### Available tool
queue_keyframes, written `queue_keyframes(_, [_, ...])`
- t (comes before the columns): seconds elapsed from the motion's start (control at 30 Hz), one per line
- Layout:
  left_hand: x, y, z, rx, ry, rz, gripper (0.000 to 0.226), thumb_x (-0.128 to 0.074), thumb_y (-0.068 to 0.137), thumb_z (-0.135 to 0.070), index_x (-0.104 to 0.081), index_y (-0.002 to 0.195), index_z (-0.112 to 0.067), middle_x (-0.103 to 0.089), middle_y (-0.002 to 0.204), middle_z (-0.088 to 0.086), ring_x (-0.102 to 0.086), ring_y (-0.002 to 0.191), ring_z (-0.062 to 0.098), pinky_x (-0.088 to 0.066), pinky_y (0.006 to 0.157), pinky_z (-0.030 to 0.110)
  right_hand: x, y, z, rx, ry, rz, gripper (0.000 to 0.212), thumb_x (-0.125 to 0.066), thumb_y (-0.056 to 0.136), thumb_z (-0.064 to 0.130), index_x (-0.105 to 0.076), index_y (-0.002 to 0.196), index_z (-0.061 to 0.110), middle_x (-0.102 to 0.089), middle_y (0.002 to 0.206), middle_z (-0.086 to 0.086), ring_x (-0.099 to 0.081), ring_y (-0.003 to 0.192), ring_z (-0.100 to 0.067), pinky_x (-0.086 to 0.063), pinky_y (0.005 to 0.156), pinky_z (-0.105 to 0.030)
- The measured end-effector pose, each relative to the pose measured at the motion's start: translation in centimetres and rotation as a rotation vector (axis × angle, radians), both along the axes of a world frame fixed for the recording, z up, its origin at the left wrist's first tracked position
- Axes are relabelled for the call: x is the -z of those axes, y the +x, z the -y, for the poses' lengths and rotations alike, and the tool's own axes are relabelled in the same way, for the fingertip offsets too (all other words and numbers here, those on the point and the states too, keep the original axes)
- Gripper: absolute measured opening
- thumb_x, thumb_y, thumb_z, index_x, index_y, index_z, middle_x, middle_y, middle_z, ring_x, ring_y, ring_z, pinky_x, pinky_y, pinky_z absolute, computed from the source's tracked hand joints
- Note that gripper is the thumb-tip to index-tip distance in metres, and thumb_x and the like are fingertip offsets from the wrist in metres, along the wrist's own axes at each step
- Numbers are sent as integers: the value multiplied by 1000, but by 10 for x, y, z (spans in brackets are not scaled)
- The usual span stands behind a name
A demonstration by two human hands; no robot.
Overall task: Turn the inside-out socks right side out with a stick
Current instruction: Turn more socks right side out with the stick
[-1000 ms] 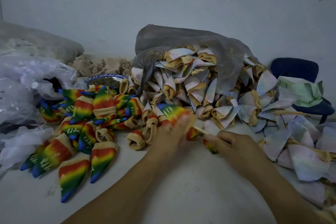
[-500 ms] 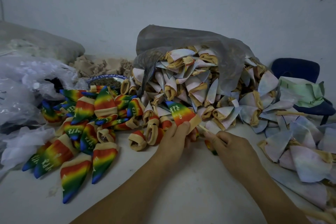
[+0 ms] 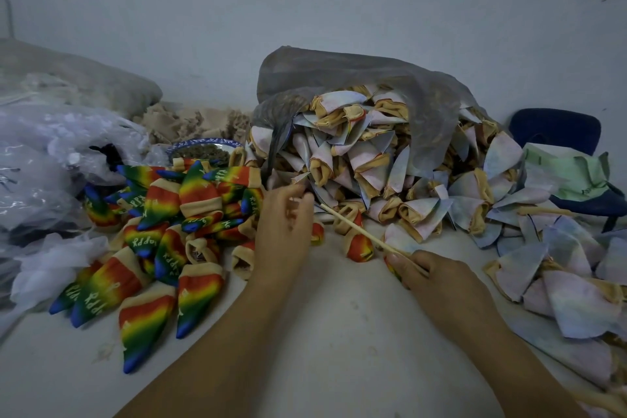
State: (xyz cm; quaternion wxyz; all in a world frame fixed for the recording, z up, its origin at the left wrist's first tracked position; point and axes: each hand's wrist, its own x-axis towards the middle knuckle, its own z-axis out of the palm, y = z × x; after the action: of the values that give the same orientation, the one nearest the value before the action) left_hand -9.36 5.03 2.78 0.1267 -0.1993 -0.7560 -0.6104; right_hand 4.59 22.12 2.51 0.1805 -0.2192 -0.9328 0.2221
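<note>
My right hand [image 3: 437,278] grips a thin wooden stick [image 3: 359,231] that points up and left, its shaft bare. A scrap of rainbow sock [image 3: 393,269] peeks out under that hand's thumb. My left hand [image 3: 283,227] hovers by the stick's tip with fingers loosely spread, holding nothing, at the edge of the pale inside-out socks [image 3: 356,159] spilling from a grey plastic bag [image 3: 339,75]. Several turned rainbow socks [image 3: 163,214] lie heaped to the left on the white table [image 3: 322,332].
More pale inside-out socks [image 3: 559,282] spread along the right. Clear plastic bags [image 3: 51,153] crowd the left edge. A patterned plate [image 3: 203,149] sits behind the rainbow heap. A blue chair [image 3: 556,132] with green cloth stands at the right.
The rainbow sock that sat on the stick is off it; the stick is bare. My left hand let go and moved up toward the pale pile.
</note>
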Motion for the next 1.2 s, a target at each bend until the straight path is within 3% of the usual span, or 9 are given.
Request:
queue_keyframes(0.1, [6, 2, 1, -53, -521, -237, 14, -48, 98, -29, -62, 99, -27, -57, 103, -8, -49, 106, 14, -36, 86, 33, 1, 0, -2, 22, -11, -6, 58, -33, 81, 73, -54, 66, 21, -55, 59, 1, -55, 59, -15, -35, 51, -28])
queue_keyframes(0.2, [9, 4, 2, 30, -1055, -197, 37, -44, 97, -38, -53, 132, -29, -50, 130, -2, -37, 127, 22, -27, 105, 40, 2, -2, -3, 31, -16, -14, 57, -34, 83, 71, -53, 66, 19, -52, 57, 2, -53, 58, -16, -36, 52, -30])
queue_keyframes(0.43, [12, 6, 3, 115, -1103, -116, 56, -45, 95, -11, -36, 149, -25, -36, 145, 4, -30, 135, 25, -29, 110, 37, 2, -3, -2, 44, 2, -12, 54, -36, 85, 69, -48, 63, 22, -48, 54, 3, -51, 55, -14, -33, 50, -28])
queue_keyframes(0.53, [10, 4, 1, 81, -920, -181, 55, -45, 95, -4, -42, 145, -26, -43, 137, 4, -40, 125, 22, -42, 96, 32, 0, -2, -1, 48, -2, -20, 53, -36, 86, 68, -46, 62, 22, -46, 53, 3, -50, 55, -15, -35, 51, -30])
queue_keyframes(0.63, [5, 7, -4, 127, -412, -152, 36, -49, 100, -15, -57, 129, -34, -50, 120, -17, -50, 100, 4, -42, 76, 14, -2, -2, 0, 52, 6, -38, 52, -37, 87, 66, -45, 61, 22, -45, 53, 2, -51, 56, -16, -38, 53, -32])
queue_keyframes(0.73, [1, 15, -8, 220, 267, 291, 21, -57, 98, -24, -67, 105, -42, -62, 98, -22, -63, 82, 0, -54, 77, 21, -4, -1, 2, 3, 12, -65, 52, -36, 86, 67, -44, 62, 21, -43, 52, 2, -48, 54, -15, -35, 52, -31])
queue_keyframes(0.87, [2, 9, -8, 336, 920, 834, 19, -63, 93, -9, -67, 111, -12, -69, 100, 10, -74, 78, 18, -61, 66, 32, -3, 0, 5, -86, 31, -31, 56, -33, 82, 72, -49, 67, 20, -45, 55, 2, -44, 53, -12, -30, 50, -25])
queue_keyframes(1.0, [2, 3, -5, 392, 1038, 898, 24, -65, 90, -9, -67, 113, -5, -66, 77, 9, -68, 66, 17, -58, 58, 30, -5, 2, 7, -140, -25, -26, 66, -29, 72, 78, -56, 70, 18, -56, 65, -6, -51, 59, -16, -39, 55, -31])
queue_keyframes(1.2, [4, -3, -1, 385, 1061, 890, 26, -64, 92, -10, -67, 117, -4, -67, 75, 6, -66, 61, 13, -55, 54, 26, -6, 5, 1, -121, -9, -10, 76, -26, 65, 86, -63, 74, 20, -61, 68, -5, -59, 65, -19, -44, 58, -34])
